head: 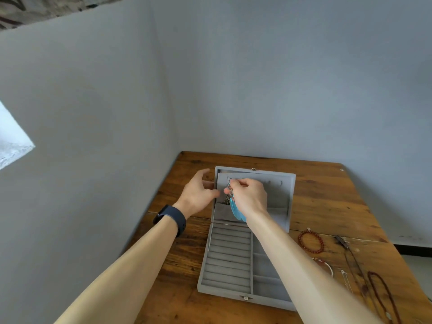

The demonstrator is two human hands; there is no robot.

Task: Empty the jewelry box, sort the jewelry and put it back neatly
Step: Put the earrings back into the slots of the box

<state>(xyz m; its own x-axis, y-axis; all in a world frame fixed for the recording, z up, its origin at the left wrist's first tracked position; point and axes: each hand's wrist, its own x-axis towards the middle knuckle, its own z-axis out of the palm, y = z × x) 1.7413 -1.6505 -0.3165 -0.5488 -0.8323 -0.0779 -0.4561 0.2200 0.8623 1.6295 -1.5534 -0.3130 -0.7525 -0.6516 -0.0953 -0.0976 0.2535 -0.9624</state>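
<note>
A: Hands?
B: I've got the right hand [250, 197] pinching a chain [230, 190] with a blue feather pendant [235, 210], held against the raised lid [285, 202] of the jewelry box [233, 292], near the lid's top-left corner. The feather hangs down over the lid lining.
A: Left?
B: Left hand [198, 190] has its fingers curled on the lid's left edge, gripping it. Dark watch [171, 218] on that wrist.
A: Box?
B: Base lies open toward me, ring rolls [230, 258] in its left half. On the wooden table [184, 253] right of the box: red bead bracelet [311, 242] close by, dark bead necklace [383, 298] farther right.
</note>
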